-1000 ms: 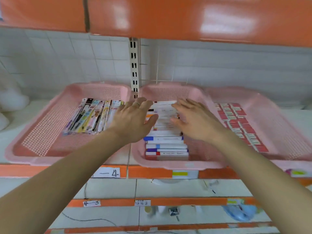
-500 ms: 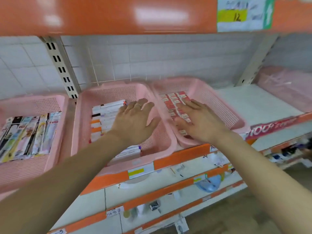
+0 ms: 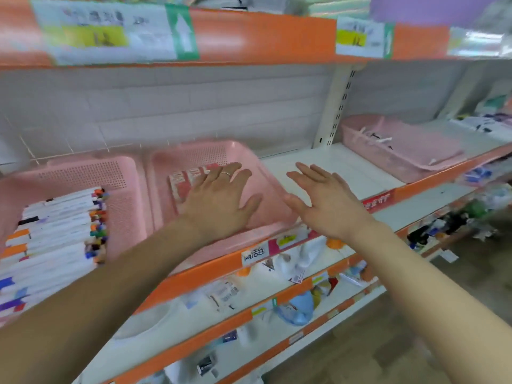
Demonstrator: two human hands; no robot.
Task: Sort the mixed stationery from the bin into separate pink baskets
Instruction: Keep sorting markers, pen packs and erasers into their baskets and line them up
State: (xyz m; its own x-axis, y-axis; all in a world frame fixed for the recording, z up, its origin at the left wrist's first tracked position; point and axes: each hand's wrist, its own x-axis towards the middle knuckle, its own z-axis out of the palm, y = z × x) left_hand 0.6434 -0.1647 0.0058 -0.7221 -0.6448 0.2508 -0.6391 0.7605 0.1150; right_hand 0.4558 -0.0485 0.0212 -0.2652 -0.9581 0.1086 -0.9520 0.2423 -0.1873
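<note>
Two pink baskets stand side by side on the shelf. The left basket holds rows of white pen boxes with coloured ends. The middle basket holds red and white packets. My left hand, wearing a ring, hovers flat with straight fingers over the middle basket and hides part of the packets. My right hand is open, fingers spread, above the bare white shelf just right of that basket. Neither hand holds anything.
A third pink basket with a few thin items sits further right past a white upright. Orange shelf edges with labels run above and below. Lower shelves hold mixed small goods. The floor lies at the lower right.
The view has swung to the right. Both hands have shifted right: the left from the pen-box basket to the packet basket, the right off the packets to over the bare shelf.
</note>
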